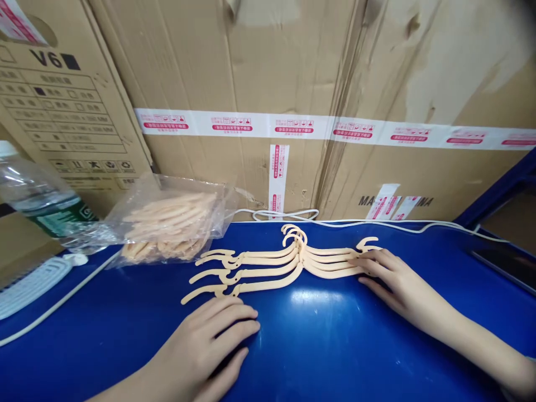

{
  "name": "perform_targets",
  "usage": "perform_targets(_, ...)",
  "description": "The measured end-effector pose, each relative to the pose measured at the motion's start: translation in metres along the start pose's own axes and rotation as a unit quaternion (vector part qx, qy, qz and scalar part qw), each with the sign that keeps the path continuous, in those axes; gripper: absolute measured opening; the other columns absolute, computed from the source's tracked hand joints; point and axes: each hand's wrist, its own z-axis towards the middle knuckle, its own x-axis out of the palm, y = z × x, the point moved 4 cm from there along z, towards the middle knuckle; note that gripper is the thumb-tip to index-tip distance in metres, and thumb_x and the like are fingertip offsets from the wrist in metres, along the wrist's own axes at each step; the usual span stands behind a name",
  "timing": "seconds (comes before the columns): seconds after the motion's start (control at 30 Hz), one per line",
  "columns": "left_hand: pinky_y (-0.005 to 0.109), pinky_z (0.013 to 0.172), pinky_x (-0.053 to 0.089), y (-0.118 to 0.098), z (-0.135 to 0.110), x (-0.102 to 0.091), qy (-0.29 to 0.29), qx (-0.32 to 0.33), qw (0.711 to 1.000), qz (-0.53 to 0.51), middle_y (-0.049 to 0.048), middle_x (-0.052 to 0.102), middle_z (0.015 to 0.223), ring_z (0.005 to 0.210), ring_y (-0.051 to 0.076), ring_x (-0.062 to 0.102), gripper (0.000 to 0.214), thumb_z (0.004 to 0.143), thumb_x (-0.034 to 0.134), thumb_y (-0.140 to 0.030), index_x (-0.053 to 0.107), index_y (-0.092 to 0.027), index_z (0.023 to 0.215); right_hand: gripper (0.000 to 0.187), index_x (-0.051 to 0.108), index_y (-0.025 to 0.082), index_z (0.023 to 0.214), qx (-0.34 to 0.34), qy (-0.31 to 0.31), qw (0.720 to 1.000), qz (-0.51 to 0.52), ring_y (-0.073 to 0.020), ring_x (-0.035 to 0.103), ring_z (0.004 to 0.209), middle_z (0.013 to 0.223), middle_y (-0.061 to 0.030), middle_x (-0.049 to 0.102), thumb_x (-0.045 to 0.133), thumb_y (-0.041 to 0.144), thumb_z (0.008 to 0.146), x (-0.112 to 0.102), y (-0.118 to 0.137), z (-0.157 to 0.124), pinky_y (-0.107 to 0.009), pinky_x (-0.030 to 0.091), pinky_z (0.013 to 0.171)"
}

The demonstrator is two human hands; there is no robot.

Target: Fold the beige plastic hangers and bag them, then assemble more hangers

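Several cream folding hangers (270, 273) lie overlapping on the blue tabletop. Their hooks bunch together at the back, and their left arms fan out toward me. My right hand (391, 276) grips the right ends of the hangers, fingers over them and thumb on the near side; the fingers partly hide those ends. Just in front of the nearest hanger's left end rests my left hand (213, 340), its fingers loosely bent and apart, with nothing visible in it. Its fingertips are close to that end; whether they touch it I cannot tell.
A clear plastic bag (171, 218) of more cream hangers sits at back left, beside a water bottle (46, 201) and a pale hairbrush (36, 285). Cardboard boxes (234, 167) wall off the back. A white cable (402, 224) runs along them. A dark phone-like object (508, 271) lies far right.
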Motion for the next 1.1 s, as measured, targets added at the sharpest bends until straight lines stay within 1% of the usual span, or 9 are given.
perform_targets(0.23,0.03,0.093,0.052,0.0018,0.0006,0.0022,-0.017,0.005,1.0,0.018,0.007,0.069,0.11,0.103,0.021,0.064,0.034,0.084,0.051,-0.007,0.062,-0.018,0.114,0.034,0.055,0.026,0.129,-0.003,0.019,1.0,0.004,-0.0276,0.055,0.116,0.124,-0.0119,0.058,0.047,0.028,0.096,0.0004,-0.0015,-0.0016,-0.046,0.048,0.096)
perform_targets(0.4,0.03,0.094,0.051,0.0035,-0.0002,0.0039,-0.016,0.002,1.0,0.013,0.0071,0.069,0.111,0.104,0.021,0.063,0.034,0.084,0.052,-0.008,0.062,-0.018,0.114,0.036,0.054,0.026,0.131,-0.015,0.02,1.0,0.007,-0.0285,0.053,0.118,0.121,-0.0121,0.058,0.047,0.026,0.096,-0.0001,-0.0052,-0.002,-0.049,0.046,0.098)
perform_targets(0.5,0.03,0.094,0.05,0.0038,0.0005,0.0039,-0.014,0.0,1.0,0.005,0.007,0.069,0.113,0.105,0.021,0.062,0.035,0.084,0.052,-0.008,0.062,-0.018,0.116,0.036,0.055,0.026,0.131,-0.024,0.028,0.999,0.02,-0.0284,0.052,0.12,0.121,-0.0123,0.058,0.047,0.025,0.096,-0.0003,-0.0065,-0.0013,-0.049,0.046,0.099)
perform_targets(0.67,0.035,0.091,0.049,0.002,0.0015,0.0037,-0.007,0.004,1.0,0.0,0.0078,0.068,0.11,0.102,0.022,0.062,0.036,0.085,0.049,-0.007,0.06,-0.017,0.119,0.036,0.055,0.026,0.131,-0.028,0.038,0.999,0.026,-0.0278,0.051,0.121,0.123,-0.0122,0.057,0.048,0.025,0.095,-0.0017,-0.0067,-0.0011,-0.047,0.046,0.1)
perform_targets(0.8,0.039,0.094,0.045,0.0024,0.001,0.0053,0.007,0.005,1.0,0.006,0.0078,0.067,0.112,0.104,0.023,0.06,0.039,0.086,0.05,-0.007,0.057,-0.017,0.123,0.036,0.054,0.026,0.131,-0.033,0.051,0.998,0.032,-0.0279,0.049,0.124,0.124,-0.0119,0.057,0.048,0.025,0.095,-0.0038,-0.0046,-0.0009,-0.048,0.045,0.101)
perform_targets(0.97,0.04,0.097,0.04,0.0025,-0.0007,0.0065,-0.008,0.002,1.0,-0.011,0.0068,0.067,0.111,0.106,0.022,0.058,0.036,0.087,0.049,-0.007,0.058,-0.018,0.12,0.037,0.052,0.026,0.132,-0.032,0.046,0.998,0.04,-0.0279,0.049,0.123,0.125,-0.0124,0.056,0.047,0.023,0.095,-0.0035,-0.0036,0.0005,-0.048,0.044,0.102)
perform_targets(1.1,0.041,0.098,0.039,0.0017,-0.0042,0.0081,-0.031,-0.021,0.999,-0.037,0.0068,0.067,0.111,0.106,0.022,0.057,0.032,0.089,0.047,-0.007,0.06,-0.019,0.115,0.034,0.054,0.027,0.128,-0.032,0.026,0.998,0.043,-0.0276,0.05,0.12,0.122,-0.0118,0.057,0.048,0.023,0.095,-0.0023,-0.0014,0.0021,-0.049,0.044,0.1)
